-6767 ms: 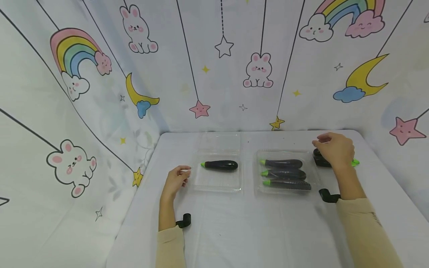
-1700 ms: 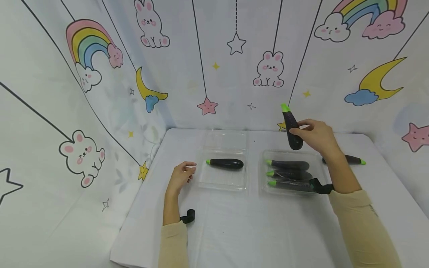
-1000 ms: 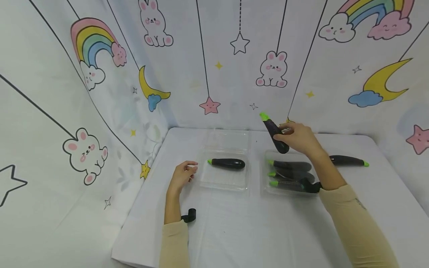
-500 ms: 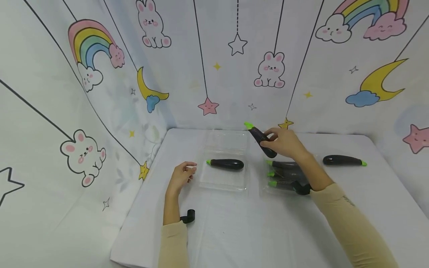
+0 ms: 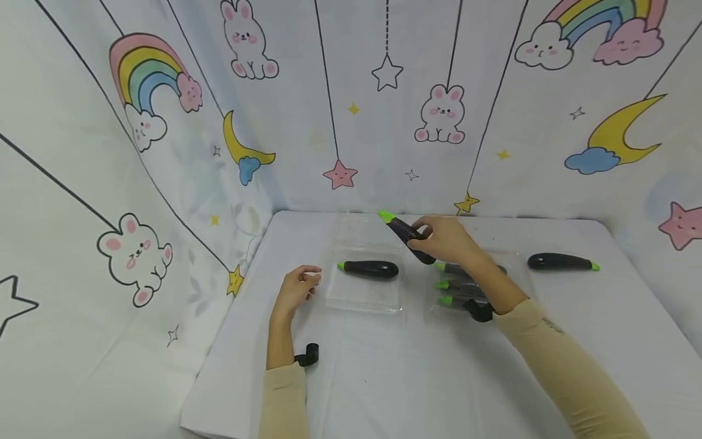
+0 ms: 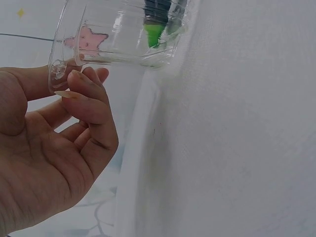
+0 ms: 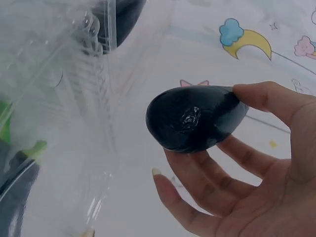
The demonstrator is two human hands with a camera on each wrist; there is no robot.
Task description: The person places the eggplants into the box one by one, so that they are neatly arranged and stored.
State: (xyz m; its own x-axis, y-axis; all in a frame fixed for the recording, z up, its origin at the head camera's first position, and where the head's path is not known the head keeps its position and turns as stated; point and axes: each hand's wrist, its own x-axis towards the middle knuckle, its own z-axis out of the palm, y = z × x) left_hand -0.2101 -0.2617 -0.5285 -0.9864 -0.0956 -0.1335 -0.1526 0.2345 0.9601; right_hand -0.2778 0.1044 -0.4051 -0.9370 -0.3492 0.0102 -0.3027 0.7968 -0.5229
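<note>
1. Mid-frame, we see the right hand (image 5: 446, 241) pinching an eggplant (image 5: 408, 235) nearer its thick end, presumably keeping the green tip leading.
2. Centre-left, the left hand (image 5: 296, 291) curls beside the left tray (image 5: 364, 299), perhaps steadying it; we cannot tell if it grips.
3. We find room between that tray's lone eggplant (image 5: 367, 269) and front edge.

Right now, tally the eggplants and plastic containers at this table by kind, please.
Clear rectangular plastic containers: 2
Long dark eggplants with bright green stem ends: 6 (1 in the right hand, 3 in one container, 1 in the other, 1 on the white table)
Total: 8
</note>
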